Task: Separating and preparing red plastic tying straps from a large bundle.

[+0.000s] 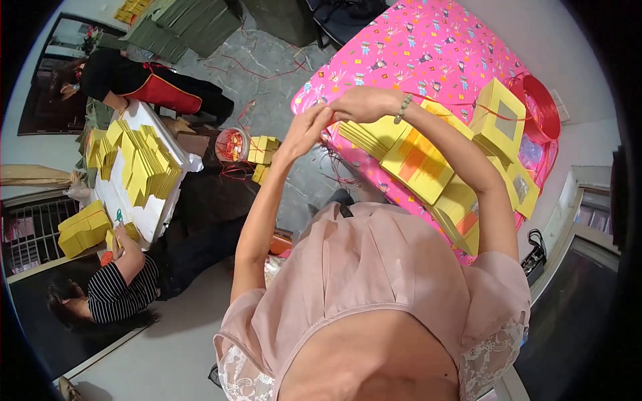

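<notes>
My left hand (304, 130) and my right hand (364, 103) meet at the near edge of a table covered in a pink patterned cloth (414, 40). The right hand is curled, with a bead bracelet on its wrist. A thin red string (468, 107) runs from it across the yellow paper stacks (418, 160) toward a red string spool (543, 107). The left hand's fingertips touch the right hand; what they pinch is hidden. Loose red strands hang below the hands. A yellow box with a window (498, 120) stands on the stacks.
At left, a person in a striped top (120, 287) and another in a black top with a red apron (154, 87) work at a white table (150, 214) piled with yellow paper. A bowl of red string (232, 144) and small yellow bundles (263, 150) sit on the grey floor.
</notes>
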The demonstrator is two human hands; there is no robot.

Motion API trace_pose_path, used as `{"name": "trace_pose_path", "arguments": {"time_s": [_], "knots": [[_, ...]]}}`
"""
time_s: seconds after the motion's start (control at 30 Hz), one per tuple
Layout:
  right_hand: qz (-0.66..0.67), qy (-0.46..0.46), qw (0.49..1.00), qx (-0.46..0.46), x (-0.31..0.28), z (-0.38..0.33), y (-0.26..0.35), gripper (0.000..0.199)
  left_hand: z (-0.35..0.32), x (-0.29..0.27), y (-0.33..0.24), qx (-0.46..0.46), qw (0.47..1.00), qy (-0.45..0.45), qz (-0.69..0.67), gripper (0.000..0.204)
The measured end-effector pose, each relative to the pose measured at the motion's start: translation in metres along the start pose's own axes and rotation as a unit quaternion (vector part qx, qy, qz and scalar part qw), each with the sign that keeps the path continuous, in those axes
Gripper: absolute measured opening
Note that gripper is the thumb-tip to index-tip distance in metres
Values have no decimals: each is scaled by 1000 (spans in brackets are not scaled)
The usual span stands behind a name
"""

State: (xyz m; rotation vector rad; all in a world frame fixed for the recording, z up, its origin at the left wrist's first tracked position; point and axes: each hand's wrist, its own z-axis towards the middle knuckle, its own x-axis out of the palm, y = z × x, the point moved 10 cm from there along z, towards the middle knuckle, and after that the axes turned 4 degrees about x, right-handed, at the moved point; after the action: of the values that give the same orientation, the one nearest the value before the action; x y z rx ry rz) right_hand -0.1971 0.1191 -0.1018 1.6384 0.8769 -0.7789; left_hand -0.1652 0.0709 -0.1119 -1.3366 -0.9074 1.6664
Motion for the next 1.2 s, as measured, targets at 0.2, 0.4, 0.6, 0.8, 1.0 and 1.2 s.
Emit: {"name": "trace_pose_path", "arguments": {"time_s": [0.2, 0.4, 0.6, 0.8, 1.0, 1.2], "knots": [[59, -3, 998, -7, -9, -8, -8, 31, -10, 40, 26, -180, 923, 167, -296, 37], [155, -198, 964, 82, -61, -41, -37, 29, 0, 18, 30, -159, 919, 31, -359, 34], [256, -388, 879, 111, -50, -35, -56, 27, 22, 12, 18, -59, 950, -119, -282, 33], [479, -477, 731, 96, -27, -17, -56, 26, 32, 15, 16, -58, 958, -164, -229, 35], [662, -415, 624, 9, -21, -3, -39, 38, 35, -14, -12, 34, 947, -243, -206, 35], [592, -294, 747, -74, 2, 6, 20, 38, 34, -82, -50, -3, 871, -335, -359, 34]]}}
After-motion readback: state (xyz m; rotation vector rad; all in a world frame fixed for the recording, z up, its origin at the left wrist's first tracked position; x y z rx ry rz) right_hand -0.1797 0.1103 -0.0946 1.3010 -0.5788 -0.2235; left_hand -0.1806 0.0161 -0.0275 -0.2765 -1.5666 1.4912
